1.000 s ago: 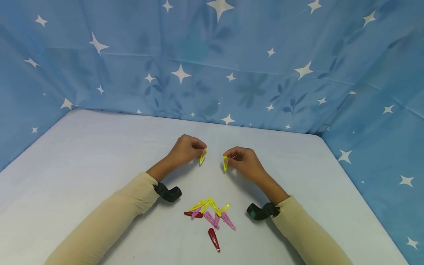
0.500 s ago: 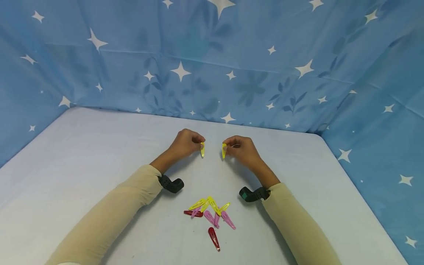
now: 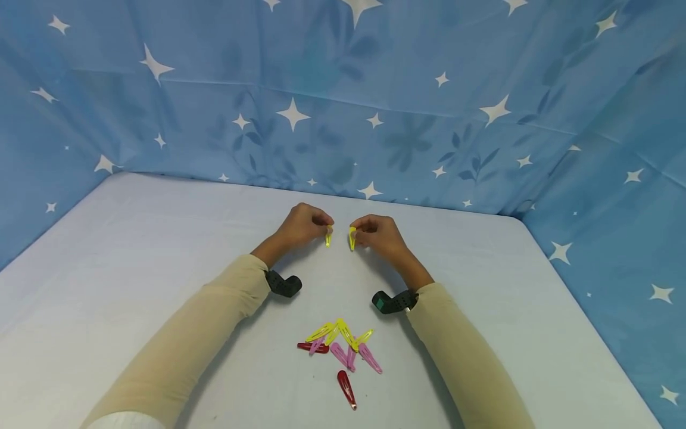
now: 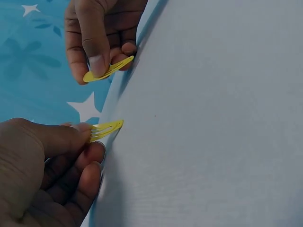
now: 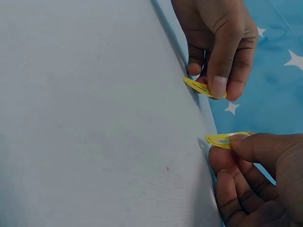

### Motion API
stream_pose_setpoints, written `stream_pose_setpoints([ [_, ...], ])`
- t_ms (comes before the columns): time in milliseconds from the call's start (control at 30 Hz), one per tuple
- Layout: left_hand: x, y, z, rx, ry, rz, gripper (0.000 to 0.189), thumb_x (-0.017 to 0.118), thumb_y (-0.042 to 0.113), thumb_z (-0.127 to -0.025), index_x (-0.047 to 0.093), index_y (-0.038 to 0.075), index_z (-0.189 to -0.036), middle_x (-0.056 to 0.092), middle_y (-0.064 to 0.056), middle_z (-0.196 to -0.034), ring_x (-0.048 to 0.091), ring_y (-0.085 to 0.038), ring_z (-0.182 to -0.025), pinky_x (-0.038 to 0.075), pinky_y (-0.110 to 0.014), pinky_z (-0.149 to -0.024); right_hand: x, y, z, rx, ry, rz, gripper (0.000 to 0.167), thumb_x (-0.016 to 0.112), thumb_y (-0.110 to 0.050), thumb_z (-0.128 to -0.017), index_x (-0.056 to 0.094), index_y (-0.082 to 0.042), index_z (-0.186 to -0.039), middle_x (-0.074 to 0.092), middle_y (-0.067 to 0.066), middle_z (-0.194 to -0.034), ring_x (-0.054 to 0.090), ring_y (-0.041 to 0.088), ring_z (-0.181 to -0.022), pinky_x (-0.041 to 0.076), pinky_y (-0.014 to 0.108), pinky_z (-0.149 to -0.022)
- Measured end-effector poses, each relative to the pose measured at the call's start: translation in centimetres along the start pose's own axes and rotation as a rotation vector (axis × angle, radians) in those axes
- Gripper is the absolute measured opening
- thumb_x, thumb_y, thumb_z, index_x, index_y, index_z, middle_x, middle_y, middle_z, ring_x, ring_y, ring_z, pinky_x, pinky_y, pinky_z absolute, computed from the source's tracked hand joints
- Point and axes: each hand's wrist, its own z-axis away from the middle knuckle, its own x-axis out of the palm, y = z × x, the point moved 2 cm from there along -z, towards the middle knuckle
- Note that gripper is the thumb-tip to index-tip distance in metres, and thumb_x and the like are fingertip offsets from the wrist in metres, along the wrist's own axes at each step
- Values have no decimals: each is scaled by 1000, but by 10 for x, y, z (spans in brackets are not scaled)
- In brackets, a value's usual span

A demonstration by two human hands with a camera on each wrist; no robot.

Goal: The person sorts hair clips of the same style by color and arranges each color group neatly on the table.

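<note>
My left hand (image 3: 302, 226) pinches a yellow snap hair clip (image 4: 107, 130) by its broad end between thumb and fingers, the narrow tip pointing toward me. Just to the right, my right hand (image 3: 377, 233) pinches a second yellow hair clip (image 5: 221, 140) in much the same way. A small gap parts the two clips. Nearer to me on the white table lies a loose cluster of hair clips: several yellow clips (image 3: 347, 335), several pink clips (image 3: 370, 357) and a red clip (image 3: 316, 347). Another red clip (image 3: 346, 388) lies apart, in front of the cluster.
The white-covered table (image 3: 214, 202) reaches back to a blue curtain (image 3: 343, 89) with white stars, which also hangs along both sides. A dark wrist camera (image 3: 285, 286) sits on the left wrist and another wrist camera (image 3: 392, 302) on the right.
Both hands have moved away from me over the table with their yellow hair clips. The gap between the clips has narrowed as the right hand came leftward. The clips on the table have stayed put.
</note>
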Motion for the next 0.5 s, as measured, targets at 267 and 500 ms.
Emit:
stream_pose_setpoints([
  [267, 4, -3, -8, -1, 6, -12, 19, 70, 7, -89, 76, 2, -105, 75, -13, -103, 68, -24, -99, 52, -38, -89, 3, 4, -9, 21, 53, 8, 19, 63, -6, -91, 71, -1, -108, 69, 11, -90, 60, 14, -72, 50, 25, -63],
  [500, 13, -2, -18, 12, -23, -37, 21, 69, 7, -88, 75, 0, -108, 75, -15, -103, 68, -25, -97, 53, -37, -87, 7, 3, -16, 56, 59, 71, 21, 64, -4, -88, 72, -2, -108, 69, 12, -96, 57, 15, -75, 47, 25, -62],
])
